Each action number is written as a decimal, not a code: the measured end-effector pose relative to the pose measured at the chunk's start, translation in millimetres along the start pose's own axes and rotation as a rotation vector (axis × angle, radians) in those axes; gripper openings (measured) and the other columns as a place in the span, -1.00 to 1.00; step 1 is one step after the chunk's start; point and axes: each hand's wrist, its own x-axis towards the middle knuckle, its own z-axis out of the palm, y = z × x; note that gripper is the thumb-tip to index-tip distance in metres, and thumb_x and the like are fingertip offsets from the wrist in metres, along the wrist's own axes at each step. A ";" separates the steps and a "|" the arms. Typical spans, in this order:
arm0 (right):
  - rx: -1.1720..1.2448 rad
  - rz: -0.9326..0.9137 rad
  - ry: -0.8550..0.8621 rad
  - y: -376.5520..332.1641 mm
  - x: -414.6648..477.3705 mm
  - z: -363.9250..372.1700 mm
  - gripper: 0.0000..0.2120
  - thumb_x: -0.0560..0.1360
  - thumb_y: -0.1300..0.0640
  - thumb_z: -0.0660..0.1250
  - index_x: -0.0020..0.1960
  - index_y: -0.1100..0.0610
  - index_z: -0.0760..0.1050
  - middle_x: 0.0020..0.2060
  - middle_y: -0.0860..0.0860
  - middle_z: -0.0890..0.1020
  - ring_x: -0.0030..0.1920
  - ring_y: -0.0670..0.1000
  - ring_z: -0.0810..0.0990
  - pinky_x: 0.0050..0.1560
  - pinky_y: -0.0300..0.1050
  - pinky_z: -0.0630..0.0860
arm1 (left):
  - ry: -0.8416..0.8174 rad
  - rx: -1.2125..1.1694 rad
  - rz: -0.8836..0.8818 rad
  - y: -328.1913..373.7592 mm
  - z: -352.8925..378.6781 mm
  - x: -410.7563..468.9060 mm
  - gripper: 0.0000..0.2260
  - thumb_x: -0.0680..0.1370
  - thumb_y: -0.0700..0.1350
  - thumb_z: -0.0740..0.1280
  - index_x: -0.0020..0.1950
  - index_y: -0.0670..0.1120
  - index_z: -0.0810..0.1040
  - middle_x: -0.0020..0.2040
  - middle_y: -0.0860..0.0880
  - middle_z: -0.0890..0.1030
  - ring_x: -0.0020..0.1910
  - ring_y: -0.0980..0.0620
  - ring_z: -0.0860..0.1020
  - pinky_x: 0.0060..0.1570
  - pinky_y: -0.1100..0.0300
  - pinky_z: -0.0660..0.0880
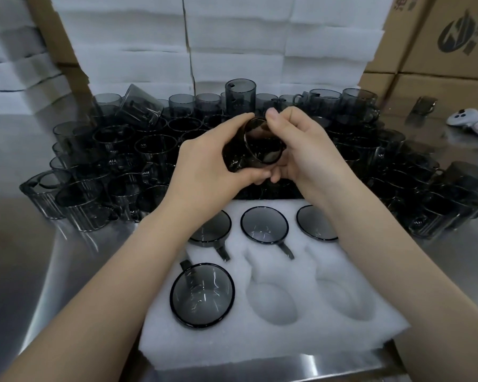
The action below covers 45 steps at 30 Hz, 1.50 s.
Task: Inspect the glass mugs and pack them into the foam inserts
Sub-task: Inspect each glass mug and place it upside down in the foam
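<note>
Steel table (17, 271) holds glass mugs (155, 146), foam stacks (138, 51) behind.

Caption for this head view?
Left hand and right hand hold a smoky glass mug near a part-filled white foam insert.

Left hand (207, 164) and right hand (311, 155) are bare, forearms too.

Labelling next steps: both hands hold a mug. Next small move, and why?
Probably lower the mug into the empty front-middle pocket: the left hand and right hand grip it tilted near the foam insert, which has four pockets filled and two free.
</note>
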 end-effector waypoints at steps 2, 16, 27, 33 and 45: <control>0.084 0.029 -0.102 -0.7 0.1 -4.0 -0.82 0.63 0.06 0.22 -0.13 0.08 0.40 -0.08 0.07 0.64 -0.42 0.13 0.58 -0.49 -0.18 0.44 | 0.027 -0.050 -0.024 -1.5 -1.1 -0.1 -0.32 0.31 -0.05 0.61 0.40 0.02 0.48 0.21 0.14 0.61 0.23 0.23 0.53 0.32 0.18 0.42; -0.130 -0.109 -0.097 3.9 -1.9 -1.5 -0.60 0.30 0.10 0.54 -0.01 0.09 0.39 -0.10 0.05 0.60 -0.39 0.06 0.64 -0.46 -0.13 0.53 | 0.067 0.006 0.008 -4.8 -0.7 -2.7 -0.32 0.33 -0.02 0.59 0.42 0.06 0.45 0.08 0.31 0.54 0.06 0.51 0.46 0.14 0.58 0.31; 0.103 0.011 0.067 3.3 7.0 -4.9 -0.68 0.67 0.02 0.03 0.13 0.16 0.50 -0.15 0.05 0.65 -0.48 0.07 0.50 -0.46 -0.13 0.43 | 0.096 -0.125 0.058 2.4 1.4 -6.0 -0.52 0.33 0.13 0.47 0.16 0.16 0.35 0.00 0.33 0.56 0.00 0.29 0.57 0.00 0.42 0.46; 0.176 0.093 -0.365 4.7 3.9 -8.0 -0.57 0.66 -0.11 0.00 0.36 0.05 0.46 0.22 0.09 0.58 0.13 0.09 0.58 0.16 0.02 0.53 | 0.087 -0.446 0.022 -0.4 -3.0 -3.1 -0.59 0.44 0.04 0.40 0.14 0.05 0.25 0.17 -0.15 0.55 0.11 0.03 0.60 0.17 -0.01 0.54; 0.159 -0.164 -0.245 0.4 -2.4 -6.7 -0.55 0.38 0.16 0.49 0.25 0.11 0.48 0.06 0.19 0.45 -0.05 0.09 0.56 -0.20 -0.10 0.55 | -0.032 -0.632 -0.061 -5.6 -2.9 -0.8 -0.45 0.32 -0.30 0.49 0.29 -0.20 0.44 0.15 -0.04 0.60 0.13 -0.01 0.62 0.11 0.15 0.55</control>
